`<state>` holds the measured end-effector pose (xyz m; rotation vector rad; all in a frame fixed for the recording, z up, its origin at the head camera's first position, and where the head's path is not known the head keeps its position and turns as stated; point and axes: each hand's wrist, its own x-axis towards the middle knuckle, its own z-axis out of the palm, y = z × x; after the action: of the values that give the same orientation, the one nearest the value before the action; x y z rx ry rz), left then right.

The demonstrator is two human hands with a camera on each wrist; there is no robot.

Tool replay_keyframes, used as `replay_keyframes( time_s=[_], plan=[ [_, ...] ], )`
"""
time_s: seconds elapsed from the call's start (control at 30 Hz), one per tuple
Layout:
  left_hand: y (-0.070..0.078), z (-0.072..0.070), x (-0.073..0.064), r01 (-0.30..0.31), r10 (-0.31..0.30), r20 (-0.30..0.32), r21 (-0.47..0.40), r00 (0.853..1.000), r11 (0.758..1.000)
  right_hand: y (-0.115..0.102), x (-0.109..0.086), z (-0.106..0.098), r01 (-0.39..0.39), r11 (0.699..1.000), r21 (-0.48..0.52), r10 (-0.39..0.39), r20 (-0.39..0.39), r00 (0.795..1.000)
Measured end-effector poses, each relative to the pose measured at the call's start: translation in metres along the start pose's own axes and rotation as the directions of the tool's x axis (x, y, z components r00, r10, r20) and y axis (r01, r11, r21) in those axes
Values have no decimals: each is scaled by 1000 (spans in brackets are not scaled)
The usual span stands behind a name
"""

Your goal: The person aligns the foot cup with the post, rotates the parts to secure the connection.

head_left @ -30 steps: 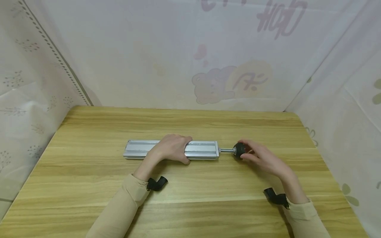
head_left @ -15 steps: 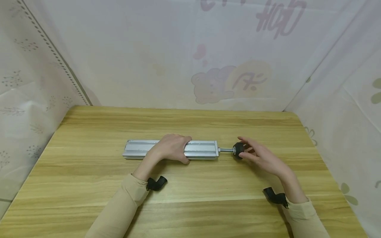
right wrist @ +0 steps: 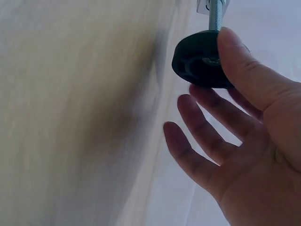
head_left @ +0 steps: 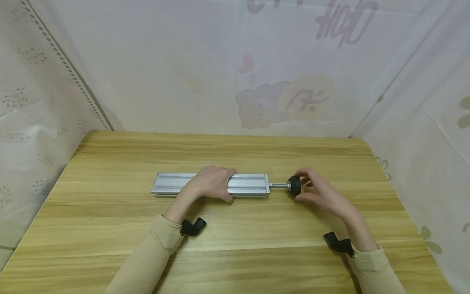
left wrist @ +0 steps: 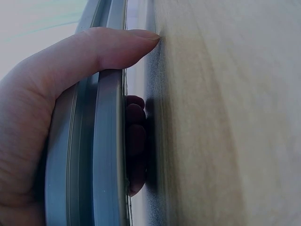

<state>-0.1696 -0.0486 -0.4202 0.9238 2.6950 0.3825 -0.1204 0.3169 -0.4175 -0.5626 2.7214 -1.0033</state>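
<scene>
A silver aluminium profile point(head_left: 248, 183) lies lengthwise across the table. My left hand point(head_left: 211, 182) grips it from above, thumb on the near side and fingers over the far side; the left wrist view shows the fingertips point(left wrist: 135, 134) past its lower edge. From the end plate at the right end sticks a threaded rod point(head_left: 279, 185) carrying a black levelling foot point(head_left: 294, 186). My right hand point(head_left: 324, 195) holds the foot's rim between thumb and fingers. In the right wrist view the thumb point(right wrist: 240, 61) lies on the rim, while the other fingers spread below the foot, partly hidden behind it.
The wood-grain table point(head_left: 235, 253) has its back edge against a pale printed cloth point(head_left: 183, 73), with more cloth at both sides. Black wrist-worn camera mounts point(head_left: 193, 227) jut from both sleeves above the tabletop.
The right fingers have shifted around the black foot, now spread wider with the thumb lower on its rim. The left hand and the profile stay in place.
</scene>
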Motion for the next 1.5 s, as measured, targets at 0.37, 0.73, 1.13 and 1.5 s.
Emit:
replay_keyframes(
  time_s=[0.37, 0.73, 1.13, 1.5],
  plan=[
    [0, 0, -1, 4, -4, -5, 2, 1000, 1000, 2, 1, -4, -5, 997, -75, 11, 91, 996],
    [0, 0, -1, -1, 1, -13, 10, 1000, 1000, -3, 1, -2, -43, 999, 0, 43, 48, 998],
    [0, 1, 0, 3, -3, -9, 8, 1000, 1000, -4, 2, 5, 1, 999, -43, -2, -7, 1000],
    [1, 0, -1, -1, 0, -13, -5, 1000, 1000, 0, -1, 0, 1, 996, -84, 6, 90, 996]
  ],
)
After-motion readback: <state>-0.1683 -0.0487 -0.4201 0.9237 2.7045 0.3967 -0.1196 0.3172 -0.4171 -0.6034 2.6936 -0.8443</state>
